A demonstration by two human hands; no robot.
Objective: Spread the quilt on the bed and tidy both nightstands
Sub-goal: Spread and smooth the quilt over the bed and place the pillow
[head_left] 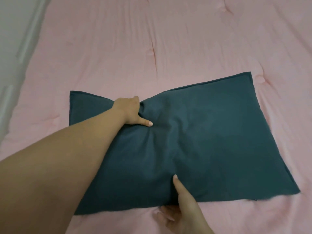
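quilt: the pink quilt (168,48) lies spread across the bed and fills nearly the whole view; it looks largely flat, with tufted dimples and one long crease running from about 12 o'clock down toward the centre, so the spreading step seems mostly done
pillow: a dark teal pillow (194,141) rests on top of the quilt, at the centre and toward 5 o'clock, its long side tilted so the 1 o'clock corner sits higher in view than the 10 o'clock corner
left hand: the left hand (130,112) reaches in from 8 o'clock and grips the pillow's far edge, fingers curled over and out of sight behind the edge, thumb lying flat on the top; the cloth puckers around the grasp, which suggests a pull or a lift
right hand: the right hand (179,205) comes in from 6 o'clock and takes the near edge, thumb pressed on the top face and fingers tucked beneath, so the pillow is pinched between them
reason for the hold: opposite edges are taken at the middle, likely to carry or square the pillow without dragging the quilt under it
surroundings: a pale strip (15,48), perhaps wall or floor, runs along 9 to 11 o'clock beside the bed
nightstands: none in view, so their state cannot be judged
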